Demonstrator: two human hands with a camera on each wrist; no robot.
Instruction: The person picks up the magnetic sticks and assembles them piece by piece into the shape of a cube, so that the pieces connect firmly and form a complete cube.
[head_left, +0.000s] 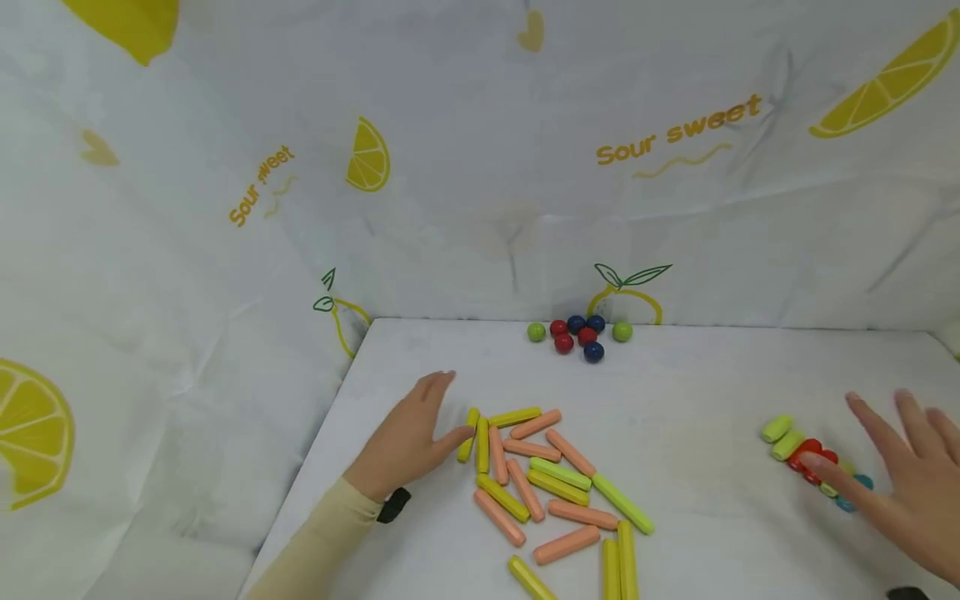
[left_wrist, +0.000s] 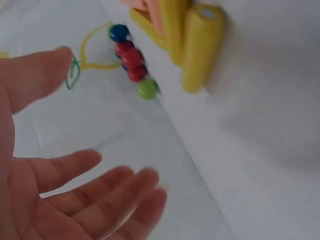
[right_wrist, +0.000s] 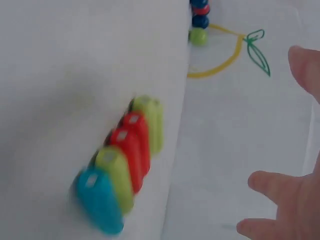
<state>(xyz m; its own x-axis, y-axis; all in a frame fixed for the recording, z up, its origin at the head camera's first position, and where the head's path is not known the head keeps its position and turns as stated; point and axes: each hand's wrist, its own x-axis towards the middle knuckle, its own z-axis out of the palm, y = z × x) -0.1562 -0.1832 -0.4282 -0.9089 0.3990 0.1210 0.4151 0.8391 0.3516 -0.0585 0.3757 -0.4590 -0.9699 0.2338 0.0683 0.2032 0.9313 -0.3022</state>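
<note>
Yellow, orange and green sticks lie loosely spread on the white table, among them an orange stick [head_left: 566, 544] and a yellow stick [left_wrist: 202, 47]. The left hand [head_left: 408, 442] hovers at their left edge, fingers extended and thumb near a yellow stick [head_left: 468, 435]; whether the thumb touches it cannot be told. In the left wrist view the left hand [left_wrist: 85, 200] holds nothing. At the right, the right hand [head_left: 911, 483] is spread above a row of short green, red and blue pieces, partly covering them. The right wrist view shows a blue piece [right_wrist: 100, 200] and red piece [right_wrist: 131, 155] below the empty right hand [right_wrist: 295, 200].
Small red, dark blue and green balls, including a green ball [head_left: 622, 332], sit together at the table's back edge. A white cloth [head_left: 465, 192] printed with lemons and lettering hangs behind and to the left of the table [head_left: 697, 533].
</note>
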